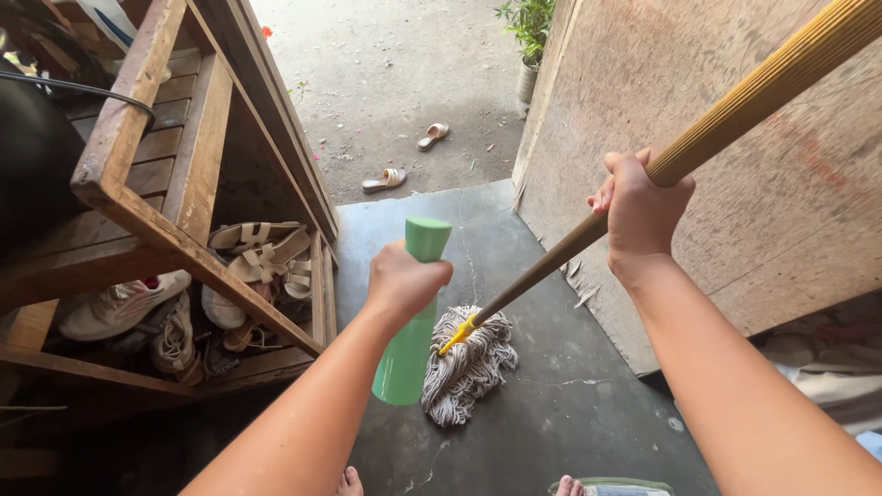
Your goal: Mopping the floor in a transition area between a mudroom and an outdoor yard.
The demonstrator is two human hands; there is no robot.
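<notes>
My left hand (402, 280) grips a green plastic bottle (410, 354) around its upper part, held over the dark concrete floor (570, 404) with its cap end pointing away from me. My right hand (640, 213) is closed around the long wooden handle (735, 115) of a string mop. The handle slants down to the left to a yellow collar, and the grey mop head (467, 367) rests on the floor just right of the bottle. My toes (349, 481) show at the bottom edge.
A wooden shoe rack (197, 165) holding sandals and sneakers stands on the left. A plywood board (763, 211) leans on the right. Beyond the doorway lie two sandals (404, 158) on bare ground, and a potted plant (528, 37) stands further out.
</notes>
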